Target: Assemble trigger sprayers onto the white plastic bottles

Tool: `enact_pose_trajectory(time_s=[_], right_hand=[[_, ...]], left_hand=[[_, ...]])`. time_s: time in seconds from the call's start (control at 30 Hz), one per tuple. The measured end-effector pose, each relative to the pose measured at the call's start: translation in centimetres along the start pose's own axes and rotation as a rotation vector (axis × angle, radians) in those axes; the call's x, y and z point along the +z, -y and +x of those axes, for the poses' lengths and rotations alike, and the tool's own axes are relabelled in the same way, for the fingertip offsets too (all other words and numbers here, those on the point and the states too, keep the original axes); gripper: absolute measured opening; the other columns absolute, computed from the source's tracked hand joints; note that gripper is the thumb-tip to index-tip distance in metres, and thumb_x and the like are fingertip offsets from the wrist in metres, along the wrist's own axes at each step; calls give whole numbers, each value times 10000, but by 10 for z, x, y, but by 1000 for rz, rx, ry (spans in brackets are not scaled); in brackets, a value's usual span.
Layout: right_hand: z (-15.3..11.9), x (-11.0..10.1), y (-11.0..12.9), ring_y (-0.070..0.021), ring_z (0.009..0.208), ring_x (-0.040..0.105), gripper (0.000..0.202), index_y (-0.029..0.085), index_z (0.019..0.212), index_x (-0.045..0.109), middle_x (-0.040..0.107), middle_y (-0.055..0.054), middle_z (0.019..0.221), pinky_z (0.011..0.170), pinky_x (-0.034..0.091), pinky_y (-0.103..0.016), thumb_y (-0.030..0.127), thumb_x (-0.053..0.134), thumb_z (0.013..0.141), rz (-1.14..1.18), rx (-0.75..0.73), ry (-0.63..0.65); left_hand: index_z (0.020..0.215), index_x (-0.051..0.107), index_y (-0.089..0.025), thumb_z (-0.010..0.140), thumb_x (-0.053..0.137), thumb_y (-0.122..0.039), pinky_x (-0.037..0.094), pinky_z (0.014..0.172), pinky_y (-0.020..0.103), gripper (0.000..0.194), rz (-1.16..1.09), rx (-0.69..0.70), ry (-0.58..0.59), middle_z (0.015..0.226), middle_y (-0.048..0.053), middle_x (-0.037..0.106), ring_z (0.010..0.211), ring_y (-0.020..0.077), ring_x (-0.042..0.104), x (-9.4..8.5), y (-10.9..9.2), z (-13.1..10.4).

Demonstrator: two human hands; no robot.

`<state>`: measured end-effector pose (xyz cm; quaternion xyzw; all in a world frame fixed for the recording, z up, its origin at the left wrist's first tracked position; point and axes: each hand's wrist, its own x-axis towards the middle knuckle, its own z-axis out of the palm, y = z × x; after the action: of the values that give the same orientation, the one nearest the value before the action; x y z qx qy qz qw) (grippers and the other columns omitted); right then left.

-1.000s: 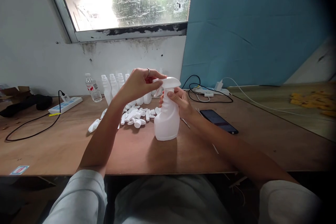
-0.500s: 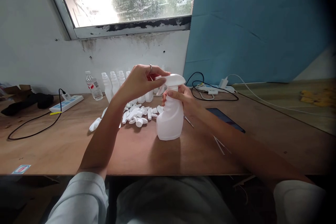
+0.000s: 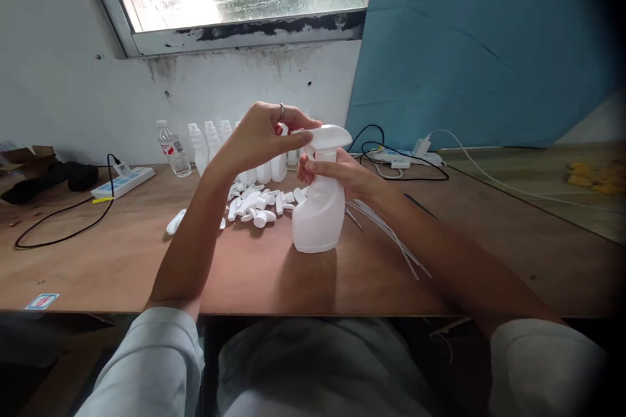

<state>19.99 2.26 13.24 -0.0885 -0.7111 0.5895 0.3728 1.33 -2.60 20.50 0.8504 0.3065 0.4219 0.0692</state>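
A translucent white bottle (image 3: pixel 319 221) stands upright on the brown table (image 3: pixel 244 280), with a white spray head (image 3: pixel 330 137) on its neck. My left hand (image 3: pixel 267 137), a ring on one finger, pinches the nozzle end of the spray head. Around the neck, just under the head, my right hand (image 3: pixel 337 172) is wrapped. Beyond the bottle to the left lies a pile of white spray heads (image 3: pixel 252 204). Several white bottles (image 3: pixel 199 148) stand behind my left hand, partly hidden by it.
A clear drink bottle (image 3: pixel 174 151) stands near the wall. Power strips with cables lie at the left (image 3: pixel 123 183) and back right (image 3: pixel 405 158). Thin white tubes (image 3: pixel 391 234) and a slim metal tool (image 3: pixel 353 219) lie right of the bottle. A dark flat device is mostly hidden by my right forearm.
The view has tilted down slightly. My right forearm has shifted, so more of the white tubes shows and less of the dark device. Both hands keep their hold.
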Motion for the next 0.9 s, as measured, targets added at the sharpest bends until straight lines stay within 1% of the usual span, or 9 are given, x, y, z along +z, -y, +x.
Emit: enact_pose_trajectory(time_s=[0.13, 0.27, 0.43, 0.5, 0.57, 0.63, 0.7, 0.77, 0.9], right_hand=[[0, 5, 1, -133, 715, 574, 316, 148, 892, 588, 596, -26, 778, 620, 476, -251, 396, 742, 770, -35, 2, -22], [0, 7, -1, -136, 664, 594, 292, 144, 865, 575, 603, -23, 731, 609, 479, -266, 398, 707, 810, -47, -16, -46], [-2, 12, 3, -114, 600, 583, 280, 143, 893, 576, 602, -6, 706, 583, 481, -256, 382, 703, 821, -45, -17, -50], [-4, 13, 5, -140, 683, 617, 354, 139, 1017, 586, 651, -42, 779, 608, 497, -258, 425, 683, 831, -82, 37, 3], [-6, 11, 5, -187, 867, 647, 533, 160, 1226, 520, 678, -98, 987, 697, 531, -288, 467, 681, 821, -113, 83, 64], [-10, 7, 1, -216, 1035, 621, 656, 217, 1363, 413, 600, -121, 1232, 831, 535, -339, 470, 681, 821, -139, 77, 63], [-18, 0, -8, -219, 1102, 600, 640, 263, 1393, 378, 481, -114, 1390, 926, 505, -373, 449, 656, 848, -180, 49, 1], [-29, -7, -19, -215, 1093, 609, 564, 273, 1373, 398, 437, -109, 1428, 942, 496, -382, 424, 622, 878, -237, 55, -68], [-58, -15, -35, -200, 926, 669, 492, 234, 1307, 436, 537, -127, 1306, 829, 535, -376, 402, 610, 878, -294, 156, -104]], left_hand=[[1065, 702, -156, 841, 640, -326, 502, 709, 277, 288, -58, -10, 72, 869, 60, 689, 822, 146, 621, -6, 6, 0], [1137, 668, -162, 879, 591, -406, 502, 678, 259, 362, -124, -36, 131, 894, 70, 680, 813, 142, 643, -10, 16, 0], [942, 720, -136, 832, 648, -442, 479, 618, 251, 333, -77, -32, 104, 805, 72, 682, 735, 135, 629, -9, 18, -1], [890, 728, -136, 831, 649, -442, 469, 601, 255, 321, -42, -38, 96, 771, 69, 681, 705, 132, 620, -10, 14, -2], [850, 734, -137, 830, 651, -436, 456, 577, 254, 310, 7, -55, 72, 736, 66, 675, 674, 128, 609, -17, 11, -4], [826, 738, -131, 816, 670, -415, 438, 545, 248, 293, 68, -92, -10, 695, 62, 661, 629, 119, 591, -29, 10, -9], [835, 745, -118, 799, 695, -378, 415, 512, 236, 267, 128, -142, -164, 654, 55, 642, 570, 98, 555, -47, 13, -15], [843, 749, -101, 788, 708, -346, 381, 475, 220, 255, 200, -197, -339, 608, 44, 615, 506, 70, 496, -68, 19, -24], [873, 748, -86, 797, 694, -363, 340, 431, 201, 293, 410, -257, -622, 587, 31, 590, 445, 46, 425, -113, 40, -46]])
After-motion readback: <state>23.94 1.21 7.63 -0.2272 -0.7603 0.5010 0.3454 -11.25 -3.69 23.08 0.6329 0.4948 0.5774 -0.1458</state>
